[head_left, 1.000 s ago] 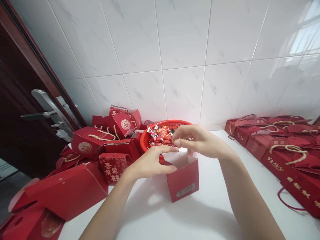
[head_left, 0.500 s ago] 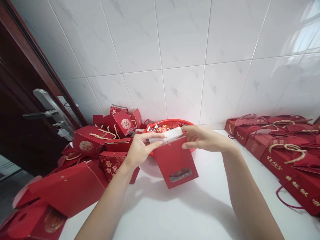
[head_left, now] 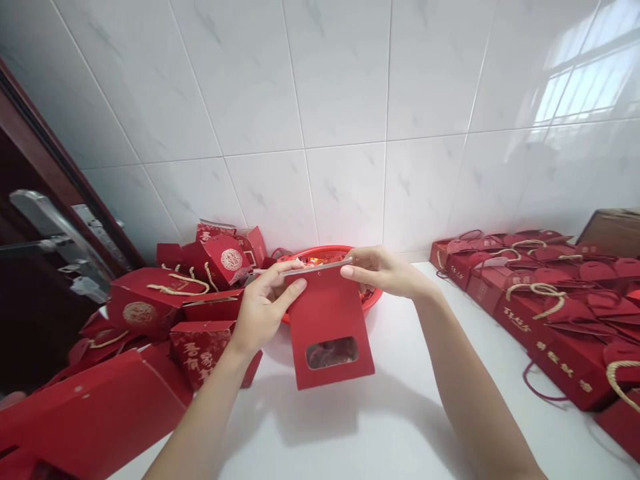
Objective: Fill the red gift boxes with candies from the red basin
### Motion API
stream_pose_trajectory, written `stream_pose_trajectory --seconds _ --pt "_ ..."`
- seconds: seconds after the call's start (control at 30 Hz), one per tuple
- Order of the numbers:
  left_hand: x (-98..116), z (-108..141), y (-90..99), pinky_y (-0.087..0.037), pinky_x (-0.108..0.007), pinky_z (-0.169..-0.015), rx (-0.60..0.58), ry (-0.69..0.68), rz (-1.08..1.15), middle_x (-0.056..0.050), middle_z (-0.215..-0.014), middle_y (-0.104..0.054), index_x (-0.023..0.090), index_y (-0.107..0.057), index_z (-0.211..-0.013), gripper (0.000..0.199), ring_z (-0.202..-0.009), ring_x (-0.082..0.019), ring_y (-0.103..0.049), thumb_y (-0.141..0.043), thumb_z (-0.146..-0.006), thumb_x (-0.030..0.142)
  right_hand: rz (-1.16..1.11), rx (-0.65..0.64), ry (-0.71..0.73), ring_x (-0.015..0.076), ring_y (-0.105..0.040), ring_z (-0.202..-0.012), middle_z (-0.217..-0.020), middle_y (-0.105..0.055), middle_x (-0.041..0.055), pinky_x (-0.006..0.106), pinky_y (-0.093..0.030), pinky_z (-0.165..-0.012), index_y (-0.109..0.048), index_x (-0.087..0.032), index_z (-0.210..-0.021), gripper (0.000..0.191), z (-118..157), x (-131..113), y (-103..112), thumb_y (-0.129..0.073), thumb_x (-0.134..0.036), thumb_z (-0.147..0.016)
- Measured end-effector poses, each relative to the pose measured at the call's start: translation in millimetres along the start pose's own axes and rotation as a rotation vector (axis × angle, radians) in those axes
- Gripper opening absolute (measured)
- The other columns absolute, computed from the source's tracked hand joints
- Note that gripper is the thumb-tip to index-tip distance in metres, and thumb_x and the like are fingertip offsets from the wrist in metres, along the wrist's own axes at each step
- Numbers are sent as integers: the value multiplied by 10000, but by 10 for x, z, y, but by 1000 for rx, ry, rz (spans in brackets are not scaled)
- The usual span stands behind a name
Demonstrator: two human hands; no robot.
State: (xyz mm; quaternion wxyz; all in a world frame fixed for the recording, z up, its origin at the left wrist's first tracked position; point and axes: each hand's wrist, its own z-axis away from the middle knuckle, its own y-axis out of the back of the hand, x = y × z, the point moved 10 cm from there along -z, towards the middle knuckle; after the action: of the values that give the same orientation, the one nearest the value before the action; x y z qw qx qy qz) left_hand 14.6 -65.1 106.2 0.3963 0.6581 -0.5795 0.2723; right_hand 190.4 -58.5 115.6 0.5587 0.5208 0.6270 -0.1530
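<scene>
Both my hands hold up a red paper gift box [head_left: 327, 307] with a clear window near its lower edge. My left hand [head_left: 267, 300] pinches the box's top left corner, thumb on the front face. At the top right corner, my right hand [head_left: 383, 272] grips the edge between thumb and fingers. Dark shapes show through the window, too unclear to name. Behind the box stands a red plastic basket [head_left: 374, 301] with wrapped sweets [head_left: 315, 261] in it, partly hidden by the box and my hands.
Red gift boxes [head_left: 143, 303], some with rope handles, are heaped on the left. Rows of closed red boxes [head_left: 525, 293] line the right side of the white table [head_left: 400, 427]. A tiled wall [head_left: 345, 193] rises behind. A door handle [head_left: 55, 227] is at far left.
The box has turned more upright and square to me, and its white inner flap at the top no longer shows. The view has shifted to the right.
</scene>
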Motion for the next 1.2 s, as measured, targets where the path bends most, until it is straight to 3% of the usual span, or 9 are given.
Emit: stream_pose_trajectory --seconds 0.17,0.37,0.57,0.63,0.7,0.8,0.9,1.03,1.2 --pt "128 79 -30 -615 -257 -660 45 -108 -91 -31 -886 -768 201 -760 -904 222 -752 -182 -722 -770 -773 380 59 -31 -8 97 -440 -597 -665 -482 -22 239 -383 -536 -612 -165 -755 462 29 -52 6 -563 -604 -889" --pt "165 142 -165 -621 -252 -591 -49 -126 -131 -39 -850 -783 197 -780 -911 276 -700 -195 -730 -828 -704 373 125 -44 -36 114 -484 -648 -726 -590 10 242 -361 -546 -684 -149 -789 315 35 -1 37 -715 -462 -807" --pt "234 179 -251 -632 -273 -743 -61 -221 -147 -47 -977 -779 216 -773 -969 180 -881 -207 -739 -703 -850 333 151 8 9 124 -521 -636 -706 -629 21 243 -378 -545 -709 -149 -799 293 125 -91 173 -711 -441 -799" --pt "279 194 -276 -607 -320 -892 -82 -261 -141 -63 -1171 -730 233 -743 -1088 242 -1087 -234 -688 -690 -864 309 197 125 -3 141 -558 -663 -730 -658 38 251 -415 -570 -712 -150 -778 305 248 -124 415 -706 -455 -793" --pt "330 203 -281 -550 -364 -1013 -100 -293 -149 -66 -1282 -673 244 -712 -1154 287 -1226 -246 -609 -682 -871 281 273 363 -49 152 -576 -669 -747 -677 49 253 -429 -571 -719 -153 -766 302 438 -93 827 -707 -455 -777" --pt "397 198 -248 -509 -375 -1058 -95 -330 -218 -56 -1230 -688 246 -722 -1093 224 -1223 -230 -602 -671 -875 250 339 805 -175 151 -551 -582 -677 -662 45 251 -398 -498 -731 -155 -792 282 817 154 1499 -691 -432 -756" --pt "422 181 -208 -501 -374 -1056 -81 -347 -292 -49 -1191 -700 247 -738 -1022 165 -1184 -223 -621 -663 -875 249 441 1162 -308 192 -613 -618 -697 -686 70 287 -461 -557 -739 -147 -807 221 1102 527 1910 -684 -345 -728" --pt "401 167 -182 -527 -365 -1007 -98 -338 -328 -55 -1136 -717 237 -751 -939 121 -1119 -223 -652 -650 -878 261 446 1348 -534 224 -660 -589 -684 -711 86 360 -528 -696 -738 -153 -777 141 1186 1118 2012 -670 -264 -722" --pt "373 160 -166 -523 -371 -1003 -137 -312 -346 -62 -1108 -726 230 -755 -914 125 -1074 -213 -666 -638 -888 263 399 1378 -564 277 -717 -767 -688 -723 123 420 -516 -899 -734 -113 -934 250 1164 1504 1974 -553 -181 -776"
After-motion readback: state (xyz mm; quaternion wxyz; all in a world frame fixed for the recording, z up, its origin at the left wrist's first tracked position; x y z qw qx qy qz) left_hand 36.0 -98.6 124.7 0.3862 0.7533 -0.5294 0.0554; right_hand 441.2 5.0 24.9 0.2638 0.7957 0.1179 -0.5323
